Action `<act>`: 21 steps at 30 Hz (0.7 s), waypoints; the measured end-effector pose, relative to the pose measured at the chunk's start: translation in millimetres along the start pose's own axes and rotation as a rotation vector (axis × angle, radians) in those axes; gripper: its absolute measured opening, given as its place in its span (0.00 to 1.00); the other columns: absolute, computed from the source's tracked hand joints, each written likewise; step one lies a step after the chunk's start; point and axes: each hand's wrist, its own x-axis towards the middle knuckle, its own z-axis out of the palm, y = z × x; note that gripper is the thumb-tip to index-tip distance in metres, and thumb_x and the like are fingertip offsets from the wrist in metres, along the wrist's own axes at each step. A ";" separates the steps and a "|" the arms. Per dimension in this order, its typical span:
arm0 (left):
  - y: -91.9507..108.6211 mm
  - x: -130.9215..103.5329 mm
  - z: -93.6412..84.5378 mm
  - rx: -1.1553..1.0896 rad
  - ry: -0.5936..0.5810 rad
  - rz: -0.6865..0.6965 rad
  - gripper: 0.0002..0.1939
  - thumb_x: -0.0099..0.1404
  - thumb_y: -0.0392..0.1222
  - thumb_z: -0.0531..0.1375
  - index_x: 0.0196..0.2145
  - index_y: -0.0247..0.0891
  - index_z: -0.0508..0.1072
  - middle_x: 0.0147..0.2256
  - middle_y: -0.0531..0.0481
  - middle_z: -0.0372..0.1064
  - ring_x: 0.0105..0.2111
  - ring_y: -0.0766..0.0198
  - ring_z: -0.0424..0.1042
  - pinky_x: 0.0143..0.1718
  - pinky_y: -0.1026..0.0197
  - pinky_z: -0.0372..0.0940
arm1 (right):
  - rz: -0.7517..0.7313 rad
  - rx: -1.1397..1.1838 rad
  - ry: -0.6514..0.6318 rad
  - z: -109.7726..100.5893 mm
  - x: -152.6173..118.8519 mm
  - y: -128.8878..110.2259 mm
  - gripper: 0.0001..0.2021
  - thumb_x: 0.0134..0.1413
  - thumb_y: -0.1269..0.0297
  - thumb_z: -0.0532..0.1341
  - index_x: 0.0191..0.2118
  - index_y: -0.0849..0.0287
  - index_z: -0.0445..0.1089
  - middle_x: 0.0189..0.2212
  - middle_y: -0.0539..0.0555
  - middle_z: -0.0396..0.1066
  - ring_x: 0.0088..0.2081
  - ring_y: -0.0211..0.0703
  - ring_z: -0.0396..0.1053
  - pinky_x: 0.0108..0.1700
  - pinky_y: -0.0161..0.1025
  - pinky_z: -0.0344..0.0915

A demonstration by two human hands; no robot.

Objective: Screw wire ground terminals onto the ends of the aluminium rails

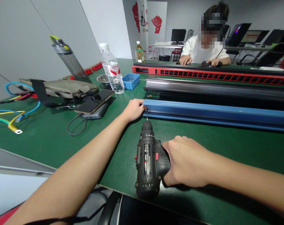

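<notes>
A long blue metal rail (209, 113) lies across the green table, its left end near the middle of the view. Around that end my left hand (134, 110) is closed, its fingertips partly hidden behind the rail. My right hand (186, 162) grips the handle of a black power drill (148, 159), which lies on its side pointing away from me. The drill's bit (147, 115) reaches the rail's left end, close to my left fingers. Any screw at the tip is too small to make out.
Behind the blue rail lie a dark glossy rail (203, 88) and a red-and-black rail (212, 74). A water bottle (114, 75), blue tray (132, 82), phone (95, 101), bag (67, 87) and cables (15, 120) stand or lie leftward. Another person (205, 50) sits opposite.
</notes>
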 end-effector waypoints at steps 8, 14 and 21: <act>0.9 -0.5 0.0 0.008 -0.002 0.013 0.20 0.63 0.49 0.50 0.25 0.33 0.74 0.24 0.49 0.69 0.30 0.60 0.66 0.33 0.64 0.59 | -0.006 0.000 0.022 1.3 -0.2 -0.5 0.16 0.36 0.50 0.67 0.29 0.58 0.75 0.23 0.56 0.74 0.24 0.48 0.71 0.22 0.37 0.53; 0.4 -0.4 0.5 0.025 -0.009 0.009 0.20 0.62 0.49 0.50 0.25 0.33 0.73 0.24 0.50 0.67 0.29 0.61 0.65 0.33 0.64 0.58 | 0.001 -0.015 0.020 1.3 0.9 -0.3 0.17 0.36 0.49 0.67 0.30 0.57 0.75 0.24 0.56 0.75 0.25 0.50 0.72 0.22 0.38 0.54; -0.2 0.7 0.1 0.043 -0.012 0.021 0.20 0.63 0.48 0.50 0.26 0.32 0.74 0.24 0.50 0.68 0.30 0.61 0.66 0.34 0.64 0.59 | 0.013 -0.026 0.001 1.3 -1.5 0.4 0.17 0.38 0.48 0.67 0.31 0.57 0.76 0.26 0.57 0.76 0.25 0.50 0.72 0.24 0.39 0.56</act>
